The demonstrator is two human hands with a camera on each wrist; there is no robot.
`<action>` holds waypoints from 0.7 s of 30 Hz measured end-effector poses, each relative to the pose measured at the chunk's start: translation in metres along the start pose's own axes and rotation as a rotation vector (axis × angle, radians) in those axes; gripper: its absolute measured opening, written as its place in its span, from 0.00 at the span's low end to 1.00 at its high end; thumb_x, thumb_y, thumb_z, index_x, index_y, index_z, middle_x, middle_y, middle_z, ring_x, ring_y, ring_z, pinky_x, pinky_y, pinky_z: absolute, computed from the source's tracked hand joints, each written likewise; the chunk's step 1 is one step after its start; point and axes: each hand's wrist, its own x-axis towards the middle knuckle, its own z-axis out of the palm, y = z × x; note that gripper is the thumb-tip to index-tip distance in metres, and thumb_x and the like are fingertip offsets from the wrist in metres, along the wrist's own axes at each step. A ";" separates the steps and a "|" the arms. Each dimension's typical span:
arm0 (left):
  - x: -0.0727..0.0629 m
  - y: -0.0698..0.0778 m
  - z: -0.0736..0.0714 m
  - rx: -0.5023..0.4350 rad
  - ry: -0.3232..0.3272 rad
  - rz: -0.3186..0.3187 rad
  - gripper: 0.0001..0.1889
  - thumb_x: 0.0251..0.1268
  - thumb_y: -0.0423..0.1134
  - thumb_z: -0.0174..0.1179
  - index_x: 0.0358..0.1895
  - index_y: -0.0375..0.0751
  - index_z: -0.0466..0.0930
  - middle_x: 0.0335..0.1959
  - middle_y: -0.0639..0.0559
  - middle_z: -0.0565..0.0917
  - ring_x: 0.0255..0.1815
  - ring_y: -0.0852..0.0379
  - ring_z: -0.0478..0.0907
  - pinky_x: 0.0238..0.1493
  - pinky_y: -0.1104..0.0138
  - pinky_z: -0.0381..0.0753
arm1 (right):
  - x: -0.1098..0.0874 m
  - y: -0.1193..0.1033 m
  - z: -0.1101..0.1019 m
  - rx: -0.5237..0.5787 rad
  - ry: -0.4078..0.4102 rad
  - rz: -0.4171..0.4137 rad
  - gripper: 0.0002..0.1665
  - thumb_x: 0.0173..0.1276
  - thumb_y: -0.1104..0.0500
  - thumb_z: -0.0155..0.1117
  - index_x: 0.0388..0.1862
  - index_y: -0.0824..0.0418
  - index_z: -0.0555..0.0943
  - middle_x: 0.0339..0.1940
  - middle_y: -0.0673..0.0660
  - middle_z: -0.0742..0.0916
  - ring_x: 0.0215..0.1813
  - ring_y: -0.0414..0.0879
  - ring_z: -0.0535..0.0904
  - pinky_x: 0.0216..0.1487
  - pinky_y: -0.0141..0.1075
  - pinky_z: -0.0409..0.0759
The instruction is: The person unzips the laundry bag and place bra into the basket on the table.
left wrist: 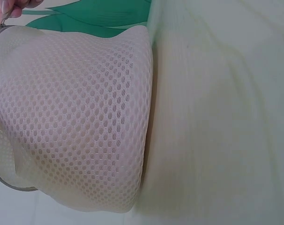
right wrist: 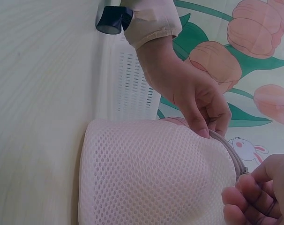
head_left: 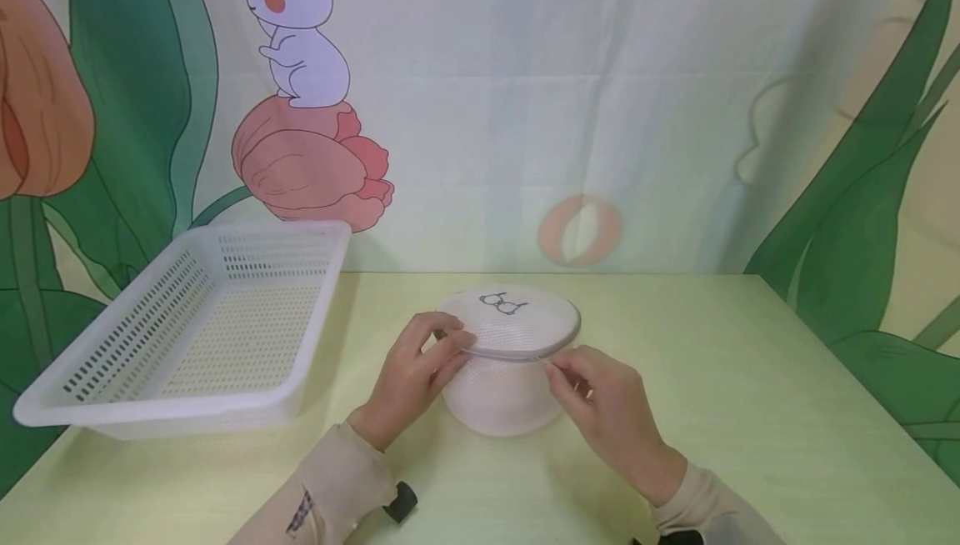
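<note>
A white mesh laundry bag [head_left: 504,399] stands upright on the table, its round lid [head_left: 517,324] printed with a small bra drawing and edged by a grey zipper. At the lid's left front edge, my left hand [head_left: 414,370] pinches the rim between thumb and fingers. My right hand [head_left: 611,407] pinches the zipper pull at the front right of the rim. In the right wrist view the zipper slider [right wrist: 245,170] sits right at the right fingertips. The mesh side [left wrist: 81,108] fills much of the left wrist view, where the left hand is out of sight.
A white perforated plastic basket [head_left: 300,382] stands on the pale green table [head_left: 750,412] to the left. Behind the table hangs a backdrop [head_left: 480,112] with a rabbit and tulips. Dark wrist devices [head_left: 401,502] show at the sleeves.
</note>
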 end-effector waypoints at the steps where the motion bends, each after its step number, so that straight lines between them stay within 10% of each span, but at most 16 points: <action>1: 0.000 0.000 0.000 0.000 0.000 0.000 0.11 0.71 0.45 0.53 0.41 0.42 0.80 0.44 0.45 0.78 0.45 0.51 0.75 0.46 0.62 0.79 | 0.000 0.000 0.000 0.001 0.000 -0.001 0.07 0.55 0.72 0.67 0.27 0.61 0.82 0.21 0.48 0.82 0.25 0.30 0.72 0.24 0.19 0.72; 21: 0.000 -0.001 0.000 0.005 0.010 0.012 0.12 0.71 0.46 0.51 0.41 0.42 0.80 0.43 0.45 0.78 0.45 0.50 0.76 0.46 0.63 0.80 | 0.000 0.001 0.000 0.015 0.014 -0.025 0.08 0.55 0.72 0.67 0.26 0.59 0.82 0.21 0.45 0.80 0.25 0.29 0.72 0.25 0.18 0.71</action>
